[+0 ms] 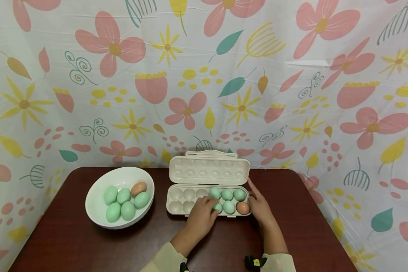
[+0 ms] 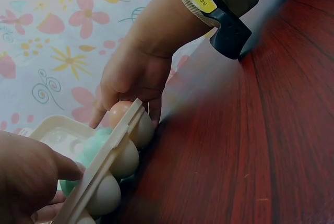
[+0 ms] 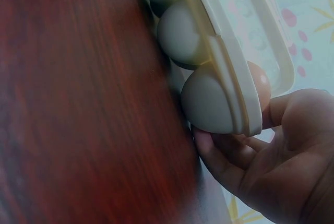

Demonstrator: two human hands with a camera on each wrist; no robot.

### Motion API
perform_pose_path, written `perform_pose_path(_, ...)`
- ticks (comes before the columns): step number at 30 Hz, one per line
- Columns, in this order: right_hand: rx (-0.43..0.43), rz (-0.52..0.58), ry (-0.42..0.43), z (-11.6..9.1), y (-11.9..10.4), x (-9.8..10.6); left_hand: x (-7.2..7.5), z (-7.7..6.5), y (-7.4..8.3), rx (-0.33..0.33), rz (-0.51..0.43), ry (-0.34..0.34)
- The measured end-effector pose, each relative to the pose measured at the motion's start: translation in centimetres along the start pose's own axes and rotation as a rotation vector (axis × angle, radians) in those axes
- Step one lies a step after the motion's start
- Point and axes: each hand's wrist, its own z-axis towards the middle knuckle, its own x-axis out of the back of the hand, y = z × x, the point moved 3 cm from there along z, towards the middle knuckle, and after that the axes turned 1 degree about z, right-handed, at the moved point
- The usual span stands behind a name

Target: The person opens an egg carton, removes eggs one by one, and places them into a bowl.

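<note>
A cream plastic egg carton (image 1: 209, 186) lies on the table with its lid (image 1: 209, 170) raised at the back. My left hand (image 1: 201, 217) pinches a green egg (image 1: 218, 207) in the front row, partly hidden by the fingers; the thumb shows beside it in the left wrist view. Further green eggs (image 1: 227, 194) fill the carton's right half, with a brown egg (image 1: 243, 207) at the front right corner. At that end my right hand (image 3: 292, 156) grips the carton, thumb above by the brown egg and fingers beneath the end cup (image 3: 206, 101).
A white bowl (image 1: 95, 206) stands left of the carton, holding several green eggs (image 1: 127, 210) and a brown egg (image 1: 138, 188). The dark red wooden table (image 1: 149, 245) ends at the back against a flowered cloth (image 1: 197, 75).
</note>
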Motion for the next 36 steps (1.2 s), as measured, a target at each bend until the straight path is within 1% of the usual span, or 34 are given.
perform_pose_path(5, -0.007, 0.020, -0.009, 0.1, 0.0, 0.1, 0.0, 0.0, -0.1, -0.007, 0.003, 0.008)
perform_pose_path(10, 0.018, -0.014, 0.013, -0.1, -0.1, 0.0, -0.1, 0.0, -0.1, 0.003, 0.001, 0.001)
perform_pose_path(16, 0.027, -0.019, 0.024, -0.3, 0.0, 0.0, 0.1, 0.0, 0.1, 0.008, 0.017, 0.008)
perform_pose_path(18, 0.032, -0.015, 0.017, -0.3, -0.1, -0.1, 0.2, 0.0, 0.2, 0.009, 0.011, 0.012)
perform_pose_path(20, 0.020, -0.004, 0.004, -0.6, -0.9, -0.1, 0.4, 0.0, 0.3, 0.004, 0.006, 0.020)
perform_pose_path(23, 0.023, 0.005, 0.007, -0.5, -1.0, -0.2, 0.7, 0.0, 0.5, -0.006, -0.011, 0.033)
perform_pose_path(25, 0.021, 0.007, 0.012, -0.4, -0.9, -0.3, 0.9, 0.0, 0.6, -0.011, -0.025, 0.037)
perform_pose_path(27, 0.035, 0.001, 0.022, 0.0, -0.1, -0.3, 1.0, 0.0, 0.7, -0.015, -0.042, 0.035)
perform_pose_path(31, 0.023, 0.004, 0.011, -0.1, -0.2, -0.2, 1.3, 0.0, 1.0, -0.021, -0.050, 0.032)
perform_pose_path(36, -0.005, 0.030, -0.007, -0.7, -1.5, 0.0, 1.9, 0.1, 1.2, -0.016, -0.058, 0.052)
